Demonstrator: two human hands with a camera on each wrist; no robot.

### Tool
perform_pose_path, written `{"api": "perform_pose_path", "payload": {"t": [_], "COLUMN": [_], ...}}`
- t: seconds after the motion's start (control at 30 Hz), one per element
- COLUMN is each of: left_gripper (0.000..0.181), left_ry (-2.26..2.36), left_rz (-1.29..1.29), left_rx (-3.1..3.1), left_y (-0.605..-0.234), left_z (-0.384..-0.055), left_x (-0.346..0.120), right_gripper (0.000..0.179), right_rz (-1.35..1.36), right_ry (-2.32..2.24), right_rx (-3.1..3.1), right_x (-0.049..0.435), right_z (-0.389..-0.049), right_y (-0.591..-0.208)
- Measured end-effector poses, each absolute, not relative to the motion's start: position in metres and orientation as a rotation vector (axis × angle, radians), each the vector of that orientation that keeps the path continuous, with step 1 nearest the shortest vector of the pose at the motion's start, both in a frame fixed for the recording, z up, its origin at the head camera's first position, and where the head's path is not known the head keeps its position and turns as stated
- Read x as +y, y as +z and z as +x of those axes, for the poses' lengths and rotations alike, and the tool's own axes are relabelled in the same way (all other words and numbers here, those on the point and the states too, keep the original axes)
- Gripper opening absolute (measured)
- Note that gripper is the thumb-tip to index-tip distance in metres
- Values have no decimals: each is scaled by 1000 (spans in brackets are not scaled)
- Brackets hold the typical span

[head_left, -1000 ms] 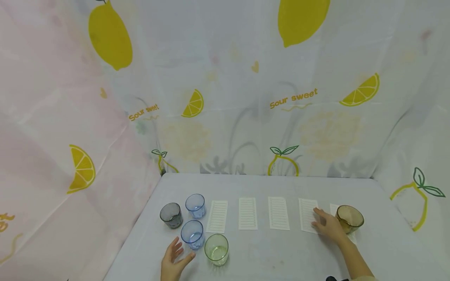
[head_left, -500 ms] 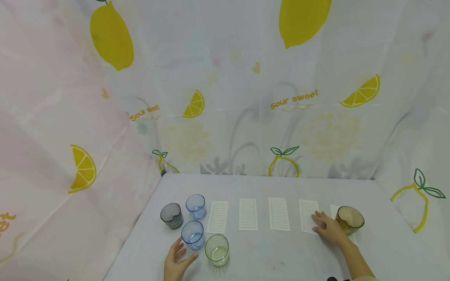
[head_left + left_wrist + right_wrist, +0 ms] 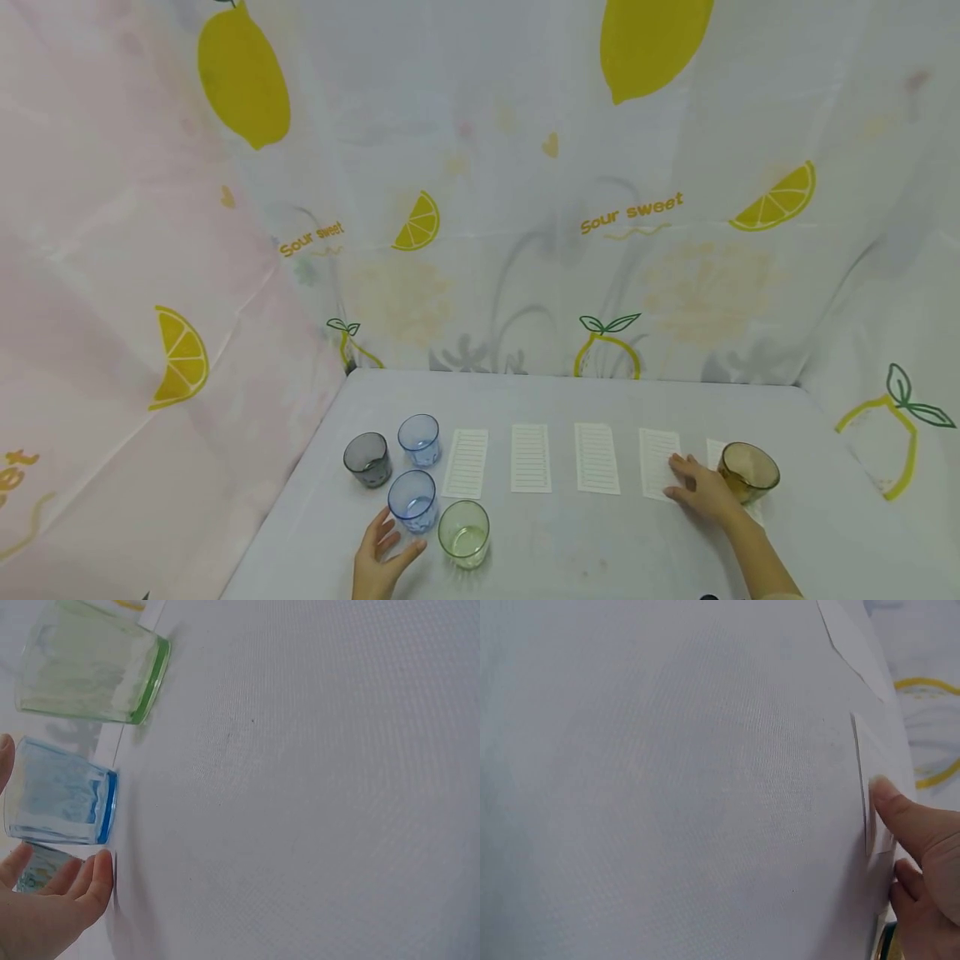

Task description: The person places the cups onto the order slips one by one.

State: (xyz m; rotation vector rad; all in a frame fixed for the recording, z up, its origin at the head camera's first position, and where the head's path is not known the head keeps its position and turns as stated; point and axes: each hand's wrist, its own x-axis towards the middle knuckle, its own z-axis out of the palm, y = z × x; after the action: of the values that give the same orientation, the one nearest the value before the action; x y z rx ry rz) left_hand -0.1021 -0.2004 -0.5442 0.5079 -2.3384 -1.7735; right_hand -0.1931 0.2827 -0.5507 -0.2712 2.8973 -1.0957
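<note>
In the head view my left hand (image 3: 381,554) is beside the nearer blue glass (image 3: 412,502), fingers parted and loosely bent, holding nothing. Whether its fingertips touch that glass I cannot tell. To its right stands a green glass (image 3: 464,533); the left wrist view also has this green glass (image 3: 94,664) and the blue glass (image 3: 60,791). My right hand (image 3: 707,493) reaches over the lower right of a lined paper slip (image 3: 657,454), its thumb (image 3: 887,796) at the slip in the right wrist view. Right of that hand, an amber glass (image 3: 748,473) stands on another slip (image 3: 715,450), partly covering it.
A grey glass (image 3: 367,460) and a second blue glass (image 3: 419,440) stand upright farther back on the left. More lined slips lie in a row: one (image 3: 466,463), another (image 3: 531,458) and a third (image 3: 597,458). A lemon-print curtain (image 3: 495,208) hangs behind the white table (image 3: 555,550).
My left hand has shifted slightly right and forward, closer to the nearer blue glass. My right hand has drawn back slightly over the slip. The glasses stay in place.
</note>
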Motion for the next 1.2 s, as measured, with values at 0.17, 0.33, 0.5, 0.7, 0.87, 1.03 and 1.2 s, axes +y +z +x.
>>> {"api": "perform_pose_path", "payload": {"t": [0.17, 0.33, 0.5, 0.7, 0.87, 1.03, 1.2], "left_gripper": [83, 83, 84, 82, 83, 83, 83], "left_ry": [-1774, -1768, -1764, -1755, -1751, -1754, -1752], "left_rz": [501, 476, 472, 472, 485, 489, 509], "left_rx": [-2323, -2318, -2328, -2312, -2332, -2334, -2340], "left_y": [-544, -541, -540, -544, -545, -545, -545], "left_z": [-102, -103, -105, -106, -107, -108, -108], "left_x": [-202, -204, -205, -206, -207, -207, -206], "right_gripper": [41, 35, 36, 38, 38, 42, 48], "right_rz": [-361, -436, -439, -431, -419, -404, -369], "right_ry": [-1069, -1010, -998, -1023, -1041, -1057, -1072], "right_rx": [3012, 3082, 3079, 3085, 3094, 3073, 3024], "right_x": [282, 283, 284, 284, 284, 283, 283], "right_z": [-192, -192, -192, -192, -192, -192, -190], "right_y": [-554, -558, -561, -564, -566, -563, -558]}}
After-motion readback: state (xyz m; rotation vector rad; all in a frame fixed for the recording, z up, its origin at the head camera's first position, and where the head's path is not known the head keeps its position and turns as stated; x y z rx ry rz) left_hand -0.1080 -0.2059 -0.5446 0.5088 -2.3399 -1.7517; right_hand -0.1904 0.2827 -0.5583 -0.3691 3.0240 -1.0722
